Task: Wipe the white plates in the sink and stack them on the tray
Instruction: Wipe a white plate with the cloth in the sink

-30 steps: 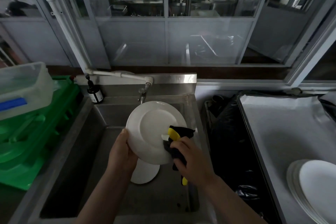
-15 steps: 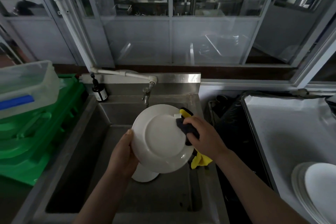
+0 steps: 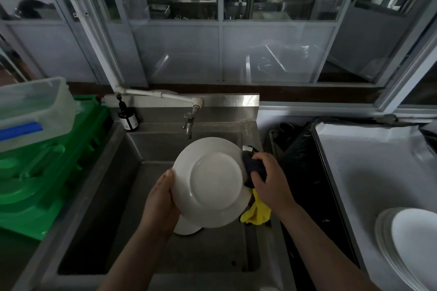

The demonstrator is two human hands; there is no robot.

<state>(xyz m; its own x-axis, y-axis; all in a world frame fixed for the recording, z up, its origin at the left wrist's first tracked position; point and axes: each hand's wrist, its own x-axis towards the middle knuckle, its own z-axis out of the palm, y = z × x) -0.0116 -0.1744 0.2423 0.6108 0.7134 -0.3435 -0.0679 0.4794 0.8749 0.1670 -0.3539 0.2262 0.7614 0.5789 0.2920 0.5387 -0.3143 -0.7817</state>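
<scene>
Head view: at frame centre, above a steel sink (image 3: 132, 186), a person's left hand (image 3: 160, 203) grips the left rim of a white plate (image 3: 210, 182), turned underside up. The right hand (image 3: 272, 182) curls around a dark-and-yellow cloth (image 3: 256, 196) pressed to the plate's right edge. A second white plate (image 3: 186, 228) lies in the basin, just below the held one. At lower right, stacked plates (image 3: 411, 245) rest on a tray (image 3: 369, 163). A tap (image 3: 189, 120) juts over the sink; green crates (image 3: 47, 172) sit at left.
</scene>
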